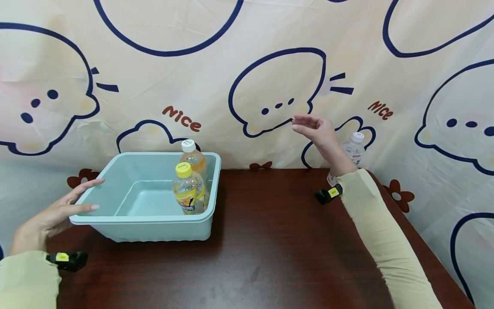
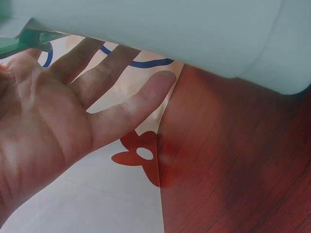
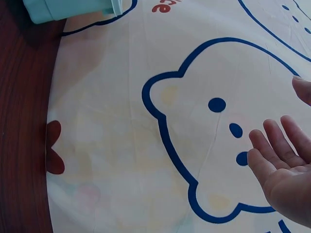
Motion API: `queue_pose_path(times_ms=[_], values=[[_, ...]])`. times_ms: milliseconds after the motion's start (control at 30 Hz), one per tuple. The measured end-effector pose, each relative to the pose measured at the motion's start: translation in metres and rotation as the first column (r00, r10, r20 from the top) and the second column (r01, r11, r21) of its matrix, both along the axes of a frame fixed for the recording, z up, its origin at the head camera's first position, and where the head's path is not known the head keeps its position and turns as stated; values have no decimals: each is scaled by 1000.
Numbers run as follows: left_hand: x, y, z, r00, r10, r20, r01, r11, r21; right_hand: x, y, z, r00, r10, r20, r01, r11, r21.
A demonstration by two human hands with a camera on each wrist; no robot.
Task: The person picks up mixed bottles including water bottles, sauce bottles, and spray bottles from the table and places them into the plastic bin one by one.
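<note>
A pale blue-green plastic basin (image 1: 143, 219) is at the left, over the brown table. My left hand (image 1: 58, 214) grips its left rim, with fingers over the edge; in the left wrist view more fingers of this hand (image 2: 102, 97) extend beneath the rim. Inside the basin's right end stand a yellow-capped bottle (image 1: 186, 189) and, behind it, a white-capped bottle (image 1: 193, 159) with orange on it. My right hand (image 1: 316, 131) is raised in the air, fingers loosely bent and holding nothing. Behind my right wrist stands a clear white-capped bottle (image 1: 353, 148), partly hidden by the forearm.
The dark brown table (image 1: 254, 240) runs up to a cream cloth backdrop (image 1: 216, 94) with blue cartoon outlines. The cloth also hangs along the table's right edge. Each wrist wears a black strap device (image 1: 328, 194) with a yellow label.
</note>
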State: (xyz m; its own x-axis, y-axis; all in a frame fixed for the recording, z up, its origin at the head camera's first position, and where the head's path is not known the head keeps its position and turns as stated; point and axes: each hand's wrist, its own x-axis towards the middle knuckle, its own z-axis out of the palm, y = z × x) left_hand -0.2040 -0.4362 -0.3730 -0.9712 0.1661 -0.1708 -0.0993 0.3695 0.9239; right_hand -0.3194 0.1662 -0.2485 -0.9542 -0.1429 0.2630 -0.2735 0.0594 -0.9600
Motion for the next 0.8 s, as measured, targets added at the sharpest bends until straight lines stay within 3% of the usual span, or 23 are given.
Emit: queue_pose_path(times_ms=[167, 800], values=[[1, 0, 1, 1000, -4, -7, 3, 999, -47, 1, 8, 2, 1000, -21, 0, 21, 1000, -1], [1, 0, -1, 1000, 4, -4, -4, 999, -36, 10, 37, 16, 996, -82, 30, 84, 994, -69]])
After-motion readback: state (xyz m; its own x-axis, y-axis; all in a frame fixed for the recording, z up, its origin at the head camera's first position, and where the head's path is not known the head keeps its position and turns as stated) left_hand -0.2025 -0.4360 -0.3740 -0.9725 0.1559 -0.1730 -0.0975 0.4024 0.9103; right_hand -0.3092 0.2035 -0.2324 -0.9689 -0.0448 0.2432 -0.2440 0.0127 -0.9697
